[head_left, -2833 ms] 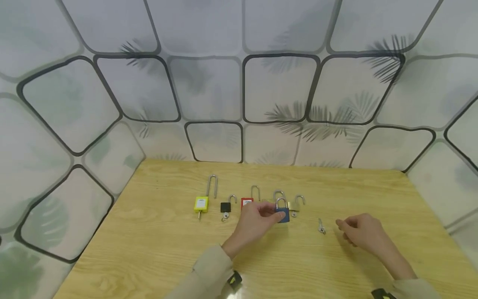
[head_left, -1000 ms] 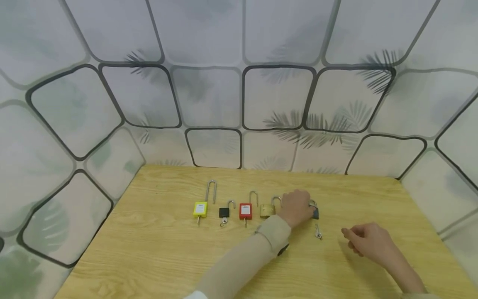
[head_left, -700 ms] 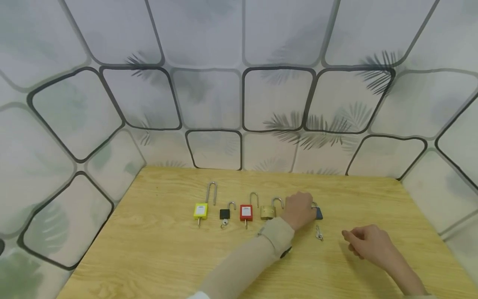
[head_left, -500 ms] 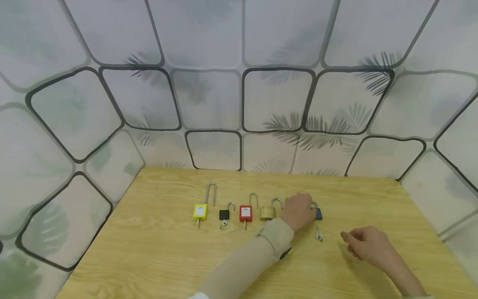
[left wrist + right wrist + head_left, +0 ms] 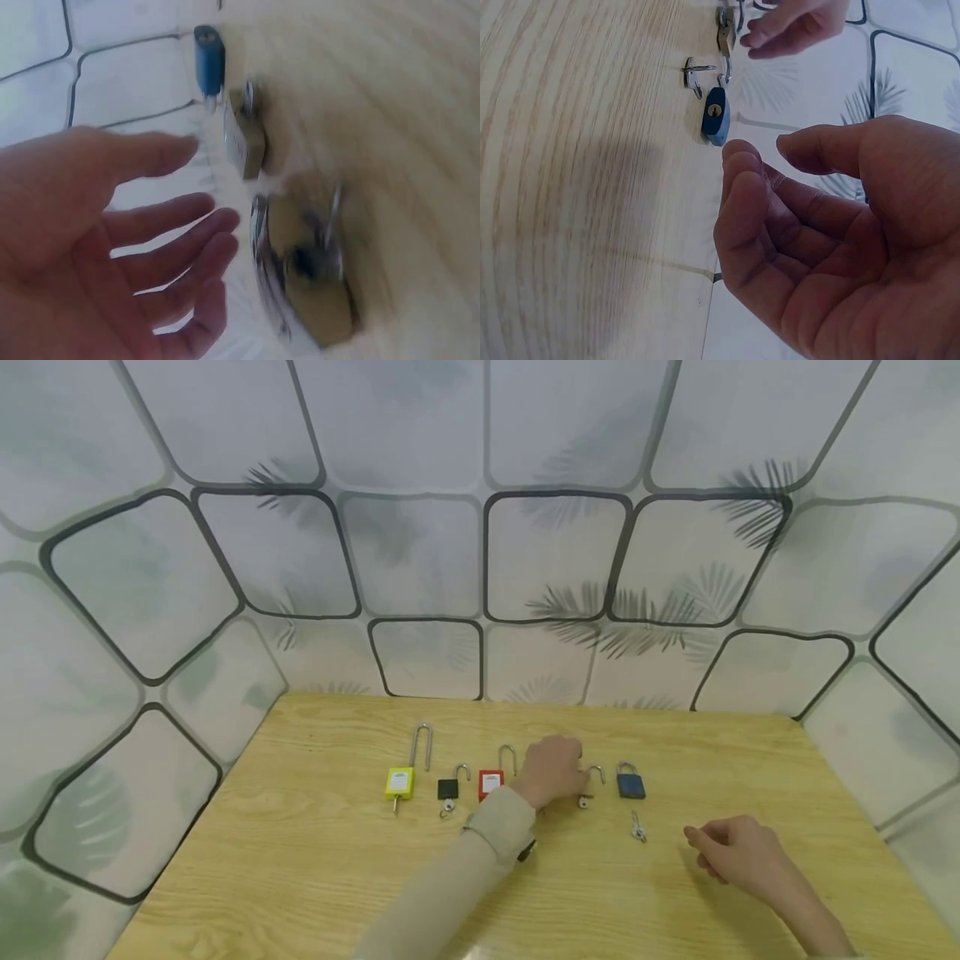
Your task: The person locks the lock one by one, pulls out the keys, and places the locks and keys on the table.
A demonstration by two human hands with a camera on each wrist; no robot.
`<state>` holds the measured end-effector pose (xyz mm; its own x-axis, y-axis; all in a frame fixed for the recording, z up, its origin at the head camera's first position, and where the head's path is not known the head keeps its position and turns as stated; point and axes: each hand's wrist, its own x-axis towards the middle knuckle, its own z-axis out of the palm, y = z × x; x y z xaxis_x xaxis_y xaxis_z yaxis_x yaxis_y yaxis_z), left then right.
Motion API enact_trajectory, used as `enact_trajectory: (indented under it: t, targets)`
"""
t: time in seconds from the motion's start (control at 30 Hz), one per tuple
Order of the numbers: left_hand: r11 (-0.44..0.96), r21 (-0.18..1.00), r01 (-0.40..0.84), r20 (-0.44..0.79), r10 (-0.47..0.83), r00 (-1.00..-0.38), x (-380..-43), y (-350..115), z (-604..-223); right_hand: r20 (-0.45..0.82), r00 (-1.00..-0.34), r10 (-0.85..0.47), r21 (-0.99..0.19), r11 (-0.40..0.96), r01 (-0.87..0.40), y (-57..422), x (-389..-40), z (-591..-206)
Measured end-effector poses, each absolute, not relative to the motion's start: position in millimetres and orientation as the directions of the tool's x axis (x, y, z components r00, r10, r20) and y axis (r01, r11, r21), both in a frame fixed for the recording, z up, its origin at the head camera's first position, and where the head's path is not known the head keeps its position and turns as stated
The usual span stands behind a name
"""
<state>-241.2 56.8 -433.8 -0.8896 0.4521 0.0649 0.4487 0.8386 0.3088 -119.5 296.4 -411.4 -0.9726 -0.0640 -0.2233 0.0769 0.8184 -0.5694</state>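
My left hand (image 5: 551, 770) hovers over the brass padlocks, fingers relaxed and holding nothing. The left wrist view shows the larger brass padlock (image 5: 315, 304) just beyond its fingertips, with a key in it; in the head view the hand covers this lock. A smaller brass padlock (image 5: 247, 142), its shackle swung up, lies beside it. Farther right lies the blue padlock (image 5: 631, 786), its shackle seemingly seated in the body, with loose keys (image 5: 638, 828) in front of it. My right hand (image 5: 738, 852) is held above the table at right, fingers loosely curled around nothing.
Left of the hands lie a red padlock (image 5: 491, 783), a small black padlock (image 5: 447, 788) and a yellow padlock (image 5: 400, 782) with a long shackle. Keys stick out of the black and yellow ones. A patterned wall (image 5: 420, 556) borders the wooden table (image 5: 315, 860) behind.
My left hand carried the blue padlock right, set it down at the row's right end and let go. Since then it has moved back left over the brass padlocks. The right hand stays nearly still.
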Motion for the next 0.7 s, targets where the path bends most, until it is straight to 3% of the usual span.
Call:
enact_trajectory:
  t: [0.17, 0.53, 0.7]
  targets:
    - [0.823, 0.336, 0.458, -0.033, 0.497, -0.867, -241, 47, -434, -0.228, -0.972, -0.06, -0.57, 0.817, 0.084, 297, -119, -412]
    - [0.837, 0.179, 0.517, -0.043, 0.531, -0.846, -229, 58, -440, -0.243, -0.968, -0.066, -0.572, 0.816, 0.088, 293, -118, -415]
    - [0.841, 0.195, 0.504, -0.045, 0.521, -0.852, -229, 60, -440, -0.238, -0.969, -0.072, -0.576, 0.813, 0.081, 293, -120, -415]
